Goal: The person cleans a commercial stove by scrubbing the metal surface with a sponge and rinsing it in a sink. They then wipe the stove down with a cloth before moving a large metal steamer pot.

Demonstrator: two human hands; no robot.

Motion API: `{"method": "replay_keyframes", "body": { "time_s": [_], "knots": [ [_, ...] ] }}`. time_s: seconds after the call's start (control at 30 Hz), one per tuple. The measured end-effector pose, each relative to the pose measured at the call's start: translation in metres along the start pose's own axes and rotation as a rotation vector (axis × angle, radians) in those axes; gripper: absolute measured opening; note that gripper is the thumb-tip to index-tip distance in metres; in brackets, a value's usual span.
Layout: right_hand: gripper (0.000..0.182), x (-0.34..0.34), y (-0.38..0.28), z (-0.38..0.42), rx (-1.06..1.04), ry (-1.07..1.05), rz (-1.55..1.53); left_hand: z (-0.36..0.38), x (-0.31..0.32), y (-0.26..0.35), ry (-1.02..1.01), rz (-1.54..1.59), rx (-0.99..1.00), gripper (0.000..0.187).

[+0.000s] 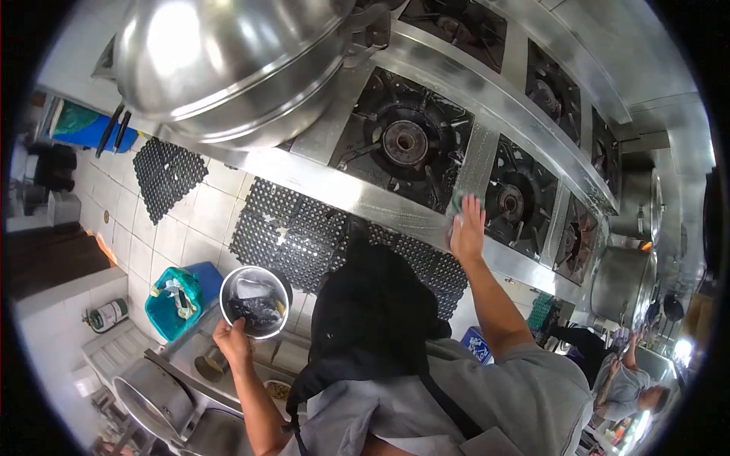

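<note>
My left hand [234,340] grips the rim of a round metal pot [283,285], thumb over the edge. Dark liquid with pale suds lies in the pot, along with something yellow at its side. On the steel stovetop [475,163], between two burners, my right hand [468,228] presses down with its fingers over a green scouring pad [458,200]. The pad is mostly hidden under the fingers. Wet, foamy streaks show on the steel strip around it. Nearest to that hand are a large burner [405,143] and a smaller-looking burner [510,202].
A big domed steel vessel [228,76] stands on the stove's left end. Black rubber mats [293,224] cover part of the tiled floor. A teal bin [169,313] and steel pots [148,395] are on the left. Another person [627,387] is at the far right.
</note>
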State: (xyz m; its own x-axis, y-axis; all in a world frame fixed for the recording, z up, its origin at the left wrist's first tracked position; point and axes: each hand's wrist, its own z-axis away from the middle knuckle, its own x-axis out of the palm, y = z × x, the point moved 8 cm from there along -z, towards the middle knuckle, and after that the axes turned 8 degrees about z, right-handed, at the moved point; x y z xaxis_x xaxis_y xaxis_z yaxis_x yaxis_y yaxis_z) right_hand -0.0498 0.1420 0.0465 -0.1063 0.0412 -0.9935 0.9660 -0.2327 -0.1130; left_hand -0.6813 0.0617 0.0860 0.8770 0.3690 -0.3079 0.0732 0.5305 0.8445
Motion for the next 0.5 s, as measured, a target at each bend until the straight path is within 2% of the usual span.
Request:
{"method": "replay_keyframes", "body": {
  "time_s": [0.03,0.1,0.17,0.23,0.27,0.3,0.37,0.43,0.5],
  "knots": [
    [0.053,0.003,0.005,-0.026,0.050,0.036,-0.006,-0.005,0.008,0.013,-0.009,0.061,0.023,0.020],
    [0.052,0.009,0.023,-0.084,0.023,0.178,-0.071,-0.012,0.022,0.039,0.006,0.052,0.039,0.022],
    [0.049,0.019,0.057,-0.160,0.131,0.170,-0.098,-0.018,0.029,0.049,0.048,0.092,0.020,0.025],
    [0.049,0.029,0.081,-0.239,0.081,0.177,-0.195,-0.023,0.034,0.057,0.056,0.099,0.018,0.026],
    [0.048,0.034,0.083,-0.274,0.024,0.058,-0.333,-0.023,0.037,0.060,0.055,0.119,0.012,0.028],
    [0.047,0.034,0.074,-0.307,-0.037,-0.063,-0.469,-0.023,0.040,0.065,0.076,0.120,0.014,0.028],
    [0.045,0.051,0.029,-0.359,-0.224,-0.392,-0.385,-0.023,0.045,0.075,0.121,0.117,0.001,0.027],
    [0.040,0.040,-0.052,-0.387,-0.433,-0.279,-0.436,-0.028,0.044,0.069,0.129,0.150,-0.026,0.027],
    [0.036,0.056,-0.119,-0.419,-0.561,-0.226,-0.447,-0.029,0.047,0.065,0.128,0.185,-0.055,0.027]
  ]
}}
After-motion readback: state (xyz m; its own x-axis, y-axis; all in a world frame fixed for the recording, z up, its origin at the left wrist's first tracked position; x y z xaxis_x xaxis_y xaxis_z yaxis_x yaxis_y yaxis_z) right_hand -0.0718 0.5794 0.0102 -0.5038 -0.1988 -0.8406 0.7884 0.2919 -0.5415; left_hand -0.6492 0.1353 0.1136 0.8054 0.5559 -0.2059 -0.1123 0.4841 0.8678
